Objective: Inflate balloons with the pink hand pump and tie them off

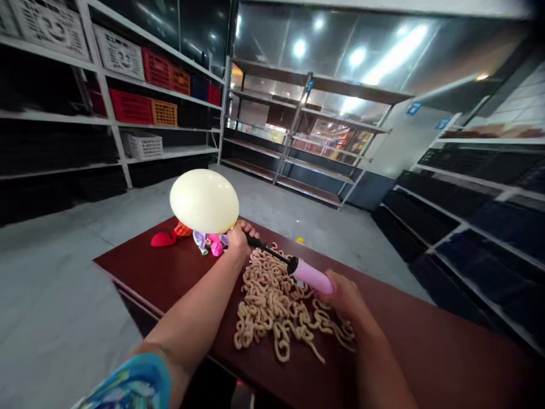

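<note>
A pale yellow balloon [204, 200], blown up large, sits on the nozzle end of a balloon pump [313, 276]. My left hand [242, 237] is closed around the balloon's neck and the pump's black end. The pump's pink body is gripped by my right hand [344, 292], and a dark rod shows between the two parts. Under the pump, a heap of beige, worm-like twisted strands [272, 295] lies spread over the dark red table [409, 318]. Left of my left hand lie several limp balloons [216, 244] in pink, lilac and orange, beside a red one [163, 238].
Metal shelves [293, 136] stand behind the table. Shelving on the left carries plastic crates [130, 106] in red, orange and white. Dark-filled racks [468, 227] line the right. A small yellow thing [300, 240] shows beyond the table's far edge.
</note>
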Demonstrator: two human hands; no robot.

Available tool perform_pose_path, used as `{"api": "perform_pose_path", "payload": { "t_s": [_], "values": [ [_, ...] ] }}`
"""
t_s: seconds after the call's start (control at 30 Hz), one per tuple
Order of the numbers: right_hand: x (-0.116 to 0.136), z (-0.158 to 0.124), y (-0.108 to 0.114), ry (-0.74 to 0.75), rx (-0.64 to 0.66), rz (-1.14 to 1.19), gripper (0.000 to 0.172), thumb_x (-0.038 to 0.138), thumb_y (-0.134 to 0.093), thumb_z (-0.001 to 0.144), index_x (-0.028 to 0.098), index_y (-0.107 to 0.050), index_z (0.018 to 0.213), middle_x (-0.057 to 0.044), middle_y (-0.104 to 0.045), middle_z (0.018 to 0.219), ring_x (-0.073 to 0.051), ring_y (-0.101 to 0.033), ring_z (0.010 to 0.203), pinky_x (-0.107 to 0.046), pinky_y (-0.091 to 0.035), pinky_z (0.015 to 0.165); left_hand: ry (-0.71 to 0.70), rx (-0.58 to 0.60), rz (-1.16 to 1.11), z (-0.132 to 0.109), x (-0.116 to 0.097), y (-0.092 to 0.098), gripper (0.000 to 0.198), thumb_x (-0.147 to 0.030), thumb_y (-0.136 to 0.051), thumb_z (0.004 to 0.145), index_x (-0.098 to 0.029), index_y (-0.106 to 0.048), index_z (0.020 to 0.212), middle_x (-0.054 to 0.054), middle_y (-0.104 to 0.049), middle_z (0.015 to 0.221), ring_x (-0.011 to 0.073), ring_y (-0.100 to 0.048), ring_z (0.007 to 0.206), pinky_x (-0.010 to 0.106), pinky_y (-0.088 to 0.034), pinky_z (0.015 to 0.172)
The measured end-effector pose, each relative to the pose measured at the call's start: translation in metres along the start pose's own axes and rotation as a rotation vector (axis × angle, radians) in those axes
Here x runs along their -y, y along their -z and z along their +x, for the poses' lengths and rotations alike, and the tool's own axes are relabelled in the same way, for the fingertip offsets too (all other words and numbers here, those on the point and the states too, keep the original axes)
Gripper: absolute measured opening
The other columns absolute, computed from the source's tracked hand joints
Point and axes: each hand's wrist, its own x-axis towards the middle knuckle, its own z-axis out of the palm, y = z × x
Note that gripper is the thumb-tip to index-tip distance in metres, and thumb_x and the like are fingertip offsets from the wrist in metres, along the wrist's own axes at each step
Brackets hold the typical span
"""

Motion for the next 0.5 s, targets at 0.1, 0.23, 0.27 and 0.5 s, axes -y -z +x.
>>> {"api": "perform_pose_path", "payload": {
  "t_s": [0.1, 0.23, 0.27, 0.5],
  "values": [
    [0.006, -0.005, 0.001, 0.001, 0.015, 0.004, 0.021, 0.034, -0.06, 0.065, 0.021, -0.051, 0.079, -0.001, -0.063, 0.083, -0.017, -0.057, 0.076, -0.024, -0.027, 0.06, -0.006, -0.018, 0.006, 0.0, 0.002, 0.0, 0.018, -0.009, -0.039, 0.065, -0.019, -0.026, 0.058, -0.006, -0.025, 0.048, 0.0074, -0.028, 0.036, 0.022, -0.026, 0.039],
    [0.025, -0.009, 0.002, 0.022, -0.021, -0.043, 0.023, 0.038, -0.059, 0.068, 0.02, -0.05, 0.08, -0.003, -0.063, 0.083, -0.018, -0.057, 0.076, -0.026, -0.026, 0.061, 0.005, 0.016, 0.009, -0.008, 0.005, -0.001, 0.018, -0.009, -0.039, 0.066, -0.019, -0.026, 0.059, -0.006, -0.025, 0.048, 0.007, -0.028, 0.036, 0.022, -0.025, 0.039],
    [0.031, -0.009, 0.002, 0.028, -0.031, -0.058, 0.024, 0.039, -0.059, 0.068, 0.02, -0.051, 0.08, -0.004, -0.063, 0.083, -0.019, -0.057, 0.076, -0.027, -0.027, 0.062, 0.011, 0.031, 0.011, -0.011, 0.007, -0.003, 0.017, -0.008, -0.039, 0.066, -0.019, -0.027, 0.059, -0.006, -0.025, 0.048, 0.007, -0.029, 0.036, 0.022, -0.025, 0.039],
    [0.049, -0.003, -0.004, 0.039, -0.056, -0.041, 0.037, 0.05, -0.062, 0.065, 0.02, -0.051, 0.085, -0.005, -0.063, 0.087, -0.02, -0.056, 0.08, -0.028, -0.03, 0.067, 0.081, 0.105, 0.039, -0.026, 0.025, -0.014, 0.017, -0.008, -0.039, 0.065, -0.019, -0.027, 0.061, -0.005, -0.026, 0.049, 0.0076, -0.03, 0.037, 0.023, -0.027, 0.04]
  ]
}}
